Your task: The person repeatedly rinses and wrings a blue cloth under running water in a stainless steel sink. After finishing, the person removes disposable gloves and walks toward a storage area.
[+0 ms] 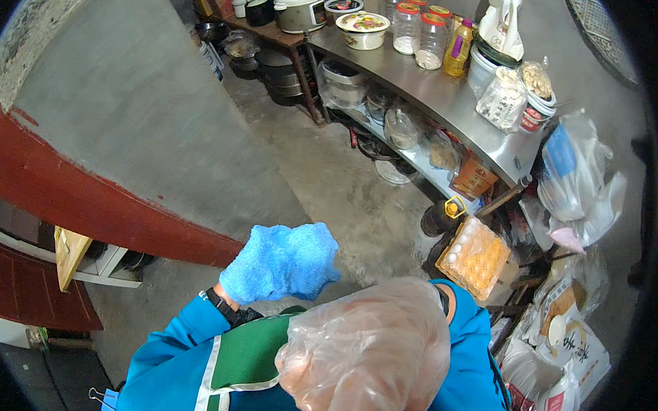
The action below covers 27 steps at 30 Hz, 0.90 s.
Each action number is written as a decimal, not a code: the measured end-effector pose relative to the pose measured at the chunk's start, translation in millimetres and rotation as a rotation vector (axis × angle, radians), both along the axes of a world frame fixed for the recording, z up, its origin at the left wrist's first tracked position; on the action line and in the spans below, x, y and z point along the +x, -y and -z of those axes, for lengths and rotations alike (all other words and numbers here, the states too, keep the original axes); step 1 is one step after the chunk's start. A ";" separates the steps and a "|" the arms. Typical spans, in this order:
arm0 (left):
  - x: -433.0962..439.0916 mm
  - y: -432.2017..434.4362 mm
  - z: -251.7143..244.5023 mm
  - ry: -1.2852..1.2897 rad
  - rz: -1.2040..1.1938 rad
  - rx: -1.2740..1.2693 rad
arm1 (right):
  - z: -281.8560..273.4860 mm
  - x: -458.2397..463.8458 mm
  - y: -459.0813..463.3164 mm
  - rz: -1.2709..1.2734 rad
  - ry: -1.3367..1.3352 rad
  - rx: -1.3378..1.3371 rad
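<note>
My left hand (235,298) is at the lower middle, largely hidden by a fluffy light blue cloth or mitt (284,262); whether it holds this or wears it, I cannot tell. A black band circles that wrist. Close to the camera, my right hand (366,352) wears a loose clear plastic glove, its fingers bent in front of my chest. Nothing shows in its grasp. Beneath both hands is a green and dark blue apron (248,357) with white trim, over bright blue sleeves.
A steel table (403,70) with jars, an oil bottle and a lidded enamel pot stands ahead. Egg trays (474,258) and a dark bottle (440,218) are on the right near the floor. A grey partition wall (144,101) with a red base rises at left. Bags (567,352) lie lower right.
</note>
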<state>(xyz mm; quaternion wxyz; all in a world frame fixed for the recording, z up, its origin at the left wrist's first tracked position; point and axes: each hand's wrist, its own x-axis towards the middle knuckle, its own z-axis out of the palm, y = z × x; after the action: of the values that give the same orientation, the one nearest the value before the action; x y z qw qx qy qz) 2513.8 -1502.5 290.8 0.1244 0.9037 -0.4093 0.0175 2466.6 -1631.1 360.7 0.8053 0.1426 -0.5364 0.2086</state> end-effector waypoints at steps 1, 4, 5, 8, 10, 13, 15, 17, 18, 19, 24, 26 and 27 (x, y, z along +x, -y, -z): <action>5.9 3.1 5.0 -0.030 -0.010 -0.026 | 0.5 4.5 4.9 -0.004 -0.015 0.003; 21.9 14.1 14.6 -0.122 -0.030 -0.109 | 0.3 14.5 18.0 -0.015 -0.051 0.018; 26.5 18.5 17.4 -0.157 -0.034 -0.138 | 0.0 17.1 21.9 -0.018 -0.064 0.016; 40.9 33.4 28.4 -0.251 -0.043 -0.221 | -0.6 25.6 35.4 -0.019 -0.107 0.026; 50.2 45.5 39.3 -0.342 -0.051 -0.321 | 0.9 31.0 45.1 -0.009 -0.135 0.024; 62.7 65.1 57.7 -0.498 -0.084 -0.560 | 3.2 33.1 58.4 0.005 -0.188 0.033; 69.6 77.6 67.8 -0.543 -0.097 -0.629 | 2.5 30.8 66.2 0.016 -0.233 0.046; 76.2 88.2 74.3 -0.474 -0.087 -0.516 | -0.9 31.2 73.9 0.038 -0.276 0.054; 79.0 92.7 76.4 -0.379 -0.116 -0.414 | -4.5 33.5 78.4 0.051 -0.296 0.070; 82.8 96.6 77.1 -0.523 -0.082 -0.475 | -8.1 37.8 82.8 0.062 -0.279 0.043; 103.2 116.2 75.1 -0.777 -0.024 -0.646 | -15.3 96.7 135.1 -0.107 0.093 -0.222; 114.0 129.3 74.7 -0.797 0.030 -0.677 | -13.1 104.1 139.6 -0.056 0.061 -0.184; 120.2 136.8 74.4 -0.806 -0.019 -0.645 | -9.5 96.9 131.7 0.040 -0.059 -0.086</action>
<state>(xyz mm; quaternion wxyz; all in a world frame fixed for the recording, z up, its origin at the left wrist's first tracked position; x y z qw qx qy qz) 2634.0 -1639.3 216.4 0.5442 0.7582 -0.2945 -0.2055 2563.6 -1762.9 370.2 0.8300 0.1034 -0.5057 0.2111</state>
